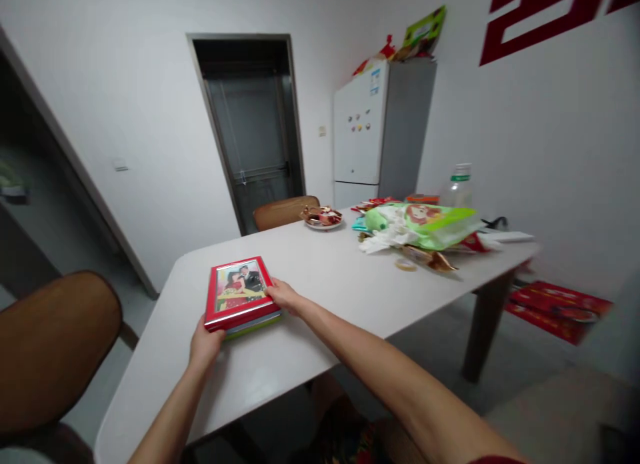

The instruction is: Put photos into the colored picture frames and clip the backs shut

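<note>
A red picture frame (240,292) with a photo of two people lies face up on top of at least one more flat item, whose green edge (254,326) shows beneath it. The stack is on the left part of the white table (320,277). My left hand (205,344) grips the near left corner of the red frame, thumb on its edge. On the frame's right edge, my right hand (283,296) closes round the side. The undersides of both hands' grips are hidden.
Farther back are a plate of wrapped items (323,219), a green and white bag (430,224), a tape roll (405,265) and a clear bottle (459,187). Brown chairs stand at the left (55,351) and behind the table (280,213). A fridge (357,131) is at the back.
</note>
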The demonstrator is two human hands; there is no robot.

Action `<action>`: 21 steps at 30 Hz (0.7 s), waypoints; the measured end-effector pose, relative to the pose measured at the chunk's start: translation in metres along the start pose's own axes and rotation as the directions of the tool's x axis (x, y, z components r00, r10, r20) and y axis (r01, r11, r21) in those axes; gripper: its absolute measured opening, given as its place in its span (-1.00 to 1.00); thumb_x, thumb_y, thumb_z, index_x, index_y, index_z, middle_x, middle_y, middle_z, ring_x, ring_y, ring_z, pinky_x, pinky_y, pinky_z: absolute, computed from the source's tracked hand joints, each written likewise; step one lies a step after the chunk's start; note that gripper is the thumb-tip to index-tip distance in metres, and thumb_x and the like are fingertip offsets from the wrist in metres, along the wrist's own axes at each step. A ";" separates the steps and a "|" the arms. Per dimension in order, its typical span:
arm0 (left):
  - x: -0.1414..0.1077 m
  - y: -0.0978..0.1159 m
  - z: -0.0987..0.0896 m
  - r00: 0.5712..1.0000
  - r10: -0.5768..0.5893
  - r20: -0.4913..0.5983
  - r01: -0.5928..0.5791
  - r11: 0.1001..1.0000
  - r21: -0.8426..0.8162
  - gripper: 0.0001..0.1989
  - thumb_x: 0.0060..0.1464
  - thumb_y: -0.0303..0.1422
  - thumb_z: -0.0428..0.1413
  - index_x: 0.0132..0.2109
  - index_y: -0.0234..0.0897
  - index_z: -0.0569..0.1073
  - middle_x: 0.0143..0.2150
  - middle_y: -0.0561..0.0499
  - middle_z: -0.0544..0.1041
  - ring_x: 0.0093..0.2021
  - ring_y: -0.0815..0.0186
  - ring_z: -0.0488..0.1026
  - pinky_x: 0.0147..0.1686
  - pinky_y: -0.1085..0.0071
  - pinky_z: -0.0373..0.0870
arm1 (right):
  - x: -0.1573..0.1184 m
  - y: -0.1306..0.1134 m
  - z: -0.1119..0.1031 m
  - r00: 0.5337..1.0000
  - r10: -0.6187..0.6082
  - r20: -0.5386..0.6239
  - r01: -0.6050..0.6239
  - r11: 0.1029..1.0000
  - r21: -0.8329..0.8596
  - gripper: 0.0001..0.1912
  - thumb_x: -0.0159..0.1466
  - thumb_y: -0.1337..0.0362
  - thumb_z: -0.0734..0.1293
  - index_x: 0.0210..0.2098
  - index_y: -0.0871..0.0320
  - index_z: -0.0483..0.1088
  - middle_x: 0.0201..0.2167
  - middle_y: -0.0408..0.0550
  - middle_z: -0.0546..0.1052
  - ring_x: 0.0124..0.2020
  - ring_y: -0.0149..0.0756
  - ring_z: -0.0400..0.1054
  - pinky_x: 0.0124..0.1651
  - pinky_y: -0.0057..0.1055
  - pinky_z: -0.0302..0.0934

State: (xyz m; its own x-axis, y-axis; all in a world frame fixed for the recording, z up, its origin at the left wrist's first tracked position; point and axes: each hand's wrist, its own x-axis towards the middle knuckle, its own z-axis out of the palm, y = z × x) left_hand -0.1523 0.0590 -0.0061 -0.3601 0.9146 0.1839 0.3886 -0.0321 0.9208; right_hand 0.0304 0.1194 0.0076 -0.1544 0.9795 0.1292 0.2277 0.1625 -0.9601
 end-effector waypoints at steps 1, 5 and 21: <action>0.001 -0.002 -0.003 1.000 -0.005 -0.014 0.005 1.000 -0.002 -0.57 -0.35 -0.57 0.03 -0.20 -0.20 0.36 -0.41 0.07 0.52 -0.32 0.19 0.44 -0.32 0.33 0.34 | 0.004 -0.001 0.006 1.000 0.008 -0.001 -0.008 1.000 -0.008 -0.77 0.01 0.34 0.19 -0.33 0.14 0.37 -0.50 -0.15 0.49 -0.40 -0.30 0.34 -0.33 -0.44 0.19; 0.000 -0.007 -0.009 0.999 -0.024 -0.047 0.022 0.999 -0.035 -0.55 -0.34 -0.60 0.05 -0.18 -0.20 0.35 -0.37 0.05 0.52 -0.30 0.21 0.44 -0.32 0.37 0.33 | 0.007 0.000 0.018 0.999 0.026 -0.032 -0.028 0.998 -0.058 -0.74 0.03 0.30 0.18 -0.29 0.16 0.37 -0.49 -0.13 0.49 -0.43 -0.32 0.34 -0.36 -0.45 0.18; -0.046 0.145 -0.033 0.922 0.386 0.038 -0.292 0.756 -0.586 -0.35 -0.19 -0.44 0.06 0.10 -0.19 0.06 -0.61 0.26 0.26 -0.61 0.50 0.24 -0.53 0.56 0.20 | -0.064 -0.126 0.023 0.849 -0.528 -0.030 0.487 0.758 0.435 -0.22 -0.01 0.37 0.17 0.17 0.00 -0.19 -0.69 -0.37 0.09 -0.67 -0.55 -0.04 -0.55 -0.57 0.04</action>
State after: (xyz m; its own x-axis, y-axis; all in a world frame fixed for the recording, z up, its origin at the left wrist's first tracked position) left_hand -0.1075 -0.0011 0.1305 -0.1496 0.8462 0.5114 -0.0982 -0.5274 0.8439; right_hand -0.0104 0.0338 0.1149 -0.2221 0.7492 0.6240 -0.3210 0.5481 -0.7724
